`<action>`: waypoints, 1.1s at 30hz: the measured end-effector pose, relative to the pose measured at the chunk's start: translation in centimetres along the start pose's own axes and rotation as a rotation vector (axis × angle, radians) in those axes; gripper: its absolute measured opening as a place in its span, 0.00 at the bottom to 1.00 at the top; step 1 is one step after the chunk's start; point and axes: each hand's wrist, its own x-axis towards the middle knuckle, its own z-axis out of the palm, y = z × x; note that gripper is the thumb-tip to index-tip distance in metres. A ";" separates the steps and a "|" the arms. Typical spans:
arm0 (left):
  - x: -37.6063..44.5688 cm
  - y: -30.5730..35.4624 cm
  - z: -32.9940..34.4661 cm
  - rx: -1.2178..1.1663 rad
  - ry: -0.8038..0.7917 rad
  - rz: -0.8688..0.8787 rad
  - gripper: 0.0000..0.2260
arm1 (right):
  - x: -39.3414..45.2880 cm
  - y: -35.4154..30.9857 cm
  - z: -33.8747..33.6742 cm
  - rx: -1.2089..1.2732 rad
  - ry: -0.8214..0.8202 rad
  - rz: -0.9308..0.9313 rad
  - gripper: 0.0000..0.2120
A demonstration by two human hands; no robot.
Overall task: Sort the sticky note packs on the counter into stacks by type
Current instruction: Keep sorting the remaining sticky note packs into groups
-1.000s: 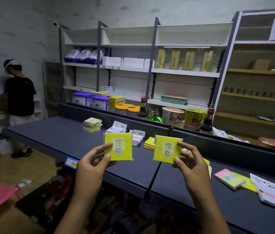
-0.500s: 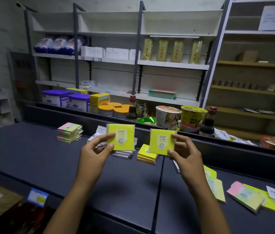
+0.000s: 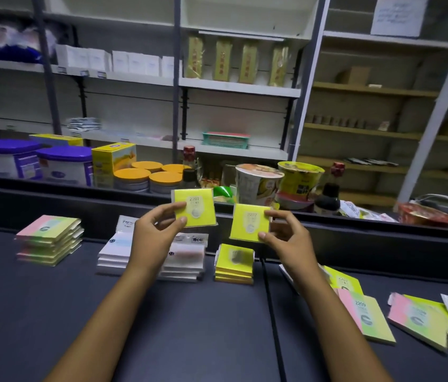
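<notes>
Head view showed the left hand [image 3: 156, 235] pinching a yellow sticky note pack [image 3: 194, 206] by its lower left corner, lifted above the dark tabletop [image 3: 189, 326]. The right hand [image 3: 286, 238] gripped a second yellow pack [image 3: 249, 222] by its right edge, just beside the first and slightly lower. Directly below that second pack sat a stack of yellow packs [image 3: 234, 264] on the tabletop. Left of it stood two white-pack stacks [image 3: 114, 255], partly hidden behind the left arm, and farther left a pastel multicolour stack [image 3: 48, 239]. Unsorted pink-and-green packs [image 3: 366, 315] lay loose at the right, beside the right forearm.
</notes>
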 end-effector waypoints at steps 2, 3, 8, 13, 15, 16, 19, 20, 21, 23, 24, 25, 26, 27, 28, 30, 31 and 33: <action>0.7 -0.3 -0.2 -0.011 -0.009 0.015 0.14 | 0.2 0.6 -0.1 0.012 0.003 0.028 0.19; 0.9 -0.5 -0.2 -0.013 -0.014 0.019 0.14 | 0.2 0.8 0.0 0.028 -0.003 0.041 0.19; 1.4 -1.6 -0.2 -0.012 -0.054 0.015 0.15 | 0.0 1.9 0.9 0.014 -0.114 0.094 0.19; 1.2 -1.9 -0.2 -0.003 -0.065 0.009 0.15 | -0.2 2.8 1.3 -0.072 -0.158 0.124 0.18; 1.0 -2.0 0.0 0.021 -0.074 0.006 0.14 | -0.2 3.1 1.2 -0.139 -0.173 0.126 0.18; 0.9 -1.9 0.0 0.033 -0.077 0.004 0.14 | -0.2 3.2 1.1 -0.172 -0.180 0.123 0.17; 0.7 -1.7 0.2 0.036 -0.072 -0.012 0.13 | -0.3 3.4 0.9 -0.288 -0.191 0.111 0.15; 0.7 -1.6 0.2 0.031 -0.067 -0.019 0.13 | -0.4 3.4 0.9 -0.318 -0.193 0.107 0.15; 0.6 -1.6 0.1 0.024 -0.063 -0.028 0.13 | -0.5 3.4 0.9 -0.351 -0.196 0.104 0.14; 0.6 -1.7 0.0 0.010 -0.061 -0.046 0.13 | -0.7 3.3 0.9 -0.422 -0.204 0.102 0.14; 0.5 -1.7 0.0 0.000 -0.061 -0.054 0.13 | -0.8 3.2 1.0 -0.451 -0.210 0.102 0.14; 0.5 -1.8 0.0 -0.009 -0.064 -0.059 0.13 | -0.9 3.1 1.0 -0.478 -0.217 0.100 0.14; 0.4 -1.9 0.1 -0.014 -0.067 -0.066 0.13 | -1.0 3.1 1.0 -0.506 -0.224 0.093 0.14; 0.4 -1.9 0.1 -0.011 -0.072 -0.072 0.13 | -1.1 3.0 1.1 -0.537 -0.230 0.086 0.14; 0.3 -1.9 0.2 -0.001 -0.078 -0.078 0.13 | -1.2 3.0 1.1 -0.565 -0.235 0.080 0.15; 0.2 -2.0 0.3 0.029 -0.094 -0.082 0.13 | -1.3 2.8 1.1 -0.595 -0.243 0.068 0.15; 0.1 -2.1 0.4 0.043 -0.103 -0.077 0.13 | -1.2 2.8 1.0 -0.597 -0.231 0.053 0.14; -0.1 -2.1 0.7 0.068 -0.119 -0.068 0.13 | -1.0 2.7 0.5 -0.630 -0.164 0.003 0.13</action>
